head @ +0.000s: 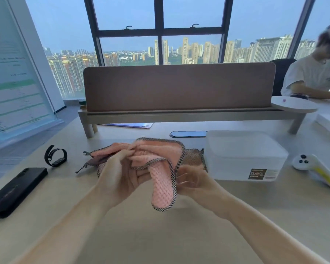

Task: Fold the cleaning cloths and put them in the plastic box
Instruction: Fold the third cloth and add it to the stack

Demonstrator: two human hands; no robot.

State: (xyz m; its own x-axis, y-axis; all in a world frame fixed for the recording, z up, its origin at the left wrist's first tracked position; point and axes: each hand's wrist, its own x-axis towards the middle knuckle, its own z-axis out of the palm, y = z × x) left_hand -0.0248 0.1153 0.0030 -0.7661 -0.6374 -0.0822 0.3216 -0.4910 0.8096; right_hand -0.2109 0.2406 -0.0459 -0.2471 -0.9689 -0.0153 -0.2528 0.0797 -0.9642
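Observation:
A pink cleaning cloth (pixel 160 164) with a black-and-white checked border hangs crumpled above the desk. My left hand (pixel 120 174) grips its upper part with the fingers curled into the fabric. My right hand (pixel 193 181) is blurred and touches the cloth's right edge; whether it pinches the border is unclear. Behind and below lie more cloths (pixel 193 156), brownish and pink, in a loose heap on the desk. The translucent plastic box (pixel 244 155) stands to the right with its lid on and a dark label on its front.
A black phone (pixel 15 189) and a black wristband (pixel 55 156) lie at the left. A white controller (pixel 316 168) lies right of the box. A brown desk divider (pixel 179 86) runs along the back. Another person (pixel 312 73) sits at the far right.

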